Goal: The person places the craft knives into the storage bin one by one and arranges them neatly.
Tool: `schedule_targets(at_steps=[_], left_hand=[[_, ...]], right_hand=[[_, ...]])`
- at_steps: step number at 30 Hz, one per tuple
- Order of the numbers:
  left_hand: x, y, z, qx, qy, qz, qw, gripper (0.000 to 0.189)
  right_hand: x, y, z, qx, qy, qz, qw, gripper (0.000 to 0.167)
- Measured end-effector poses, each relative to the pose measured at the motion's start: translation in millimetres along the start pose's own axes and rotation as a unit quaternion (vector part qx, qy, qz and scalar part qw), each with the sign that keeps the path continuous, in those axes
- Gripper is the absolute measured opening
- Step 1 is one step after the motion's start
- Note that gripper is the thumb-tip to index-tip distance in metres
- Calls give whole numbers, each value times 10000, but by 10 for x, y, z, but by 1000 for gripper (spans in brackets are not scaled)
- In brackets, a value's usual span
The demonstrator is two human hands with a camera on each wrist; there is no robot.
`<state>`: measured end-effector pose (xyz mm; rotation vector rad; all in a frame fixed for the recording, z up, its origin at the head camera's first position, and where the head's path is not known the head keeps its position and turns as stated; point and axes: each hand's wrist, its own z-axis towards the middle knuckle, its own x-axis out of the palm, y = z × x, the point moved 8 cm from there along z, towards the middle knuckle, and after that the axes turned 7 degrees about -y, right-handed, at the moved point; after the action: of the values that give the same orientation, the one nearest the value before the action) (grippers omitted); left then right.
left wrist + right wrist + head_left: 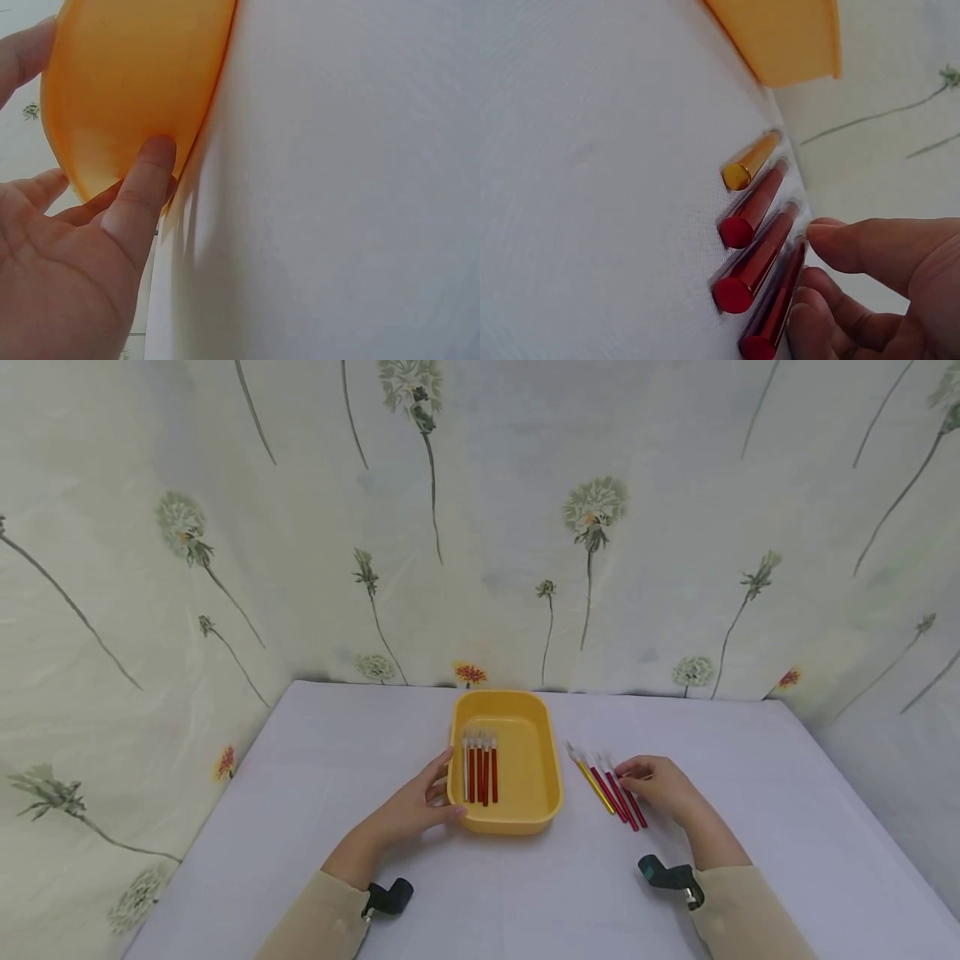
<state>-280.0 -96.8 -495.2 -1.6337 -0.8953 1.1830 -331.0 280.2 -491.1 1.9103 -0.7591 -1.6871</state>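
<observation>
A yellow plastic tray (525, 768) sits mid-table. My left hand (408, 806) holds its near left side, thumb by the near corner and fingers along the outer wall; the left wrist view shows these fingers (146, 184) against the tray wall. Inside, along the left, several slim red pen-like sticks (481, 777) with pale tips lie side by side with one whitish stick (466, 772). Right of the tray lie a gold stick (744, 169) and 3 red ones. My right hand (663, 789) pinches the far end of the rightmost red stick (776, 307), which still rests on the table.
A white cloth covers the table (525, 893). Behind and beside it hangs a floral-patterned backdrop (495, 527). Dark wrist-worn camera mounts (667, 872) sit by both beige sleeves (750, 914).
</observation>
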Motion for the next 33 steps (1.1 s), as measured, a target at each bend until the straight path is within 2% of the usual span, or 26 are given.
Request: schedule_targets(at_steps=[8,18,27,33], left_hand=[[1,-8,5,-66,-60,89,9999,102],[8,11,11,-195,-113,104,9997,102],[5,22,23,-196,-102,92,9997,102],[1,20,20,-149,-79,64,9998,102]], right_hand=[[-3,-16,20,-66,6,-93,9999,23],[1,-64,52,128,73,-180,9997,23],[-27,-30,63,64,113,-475,9988,25],[-31,-84,88,184,92,-358,9991,28]])
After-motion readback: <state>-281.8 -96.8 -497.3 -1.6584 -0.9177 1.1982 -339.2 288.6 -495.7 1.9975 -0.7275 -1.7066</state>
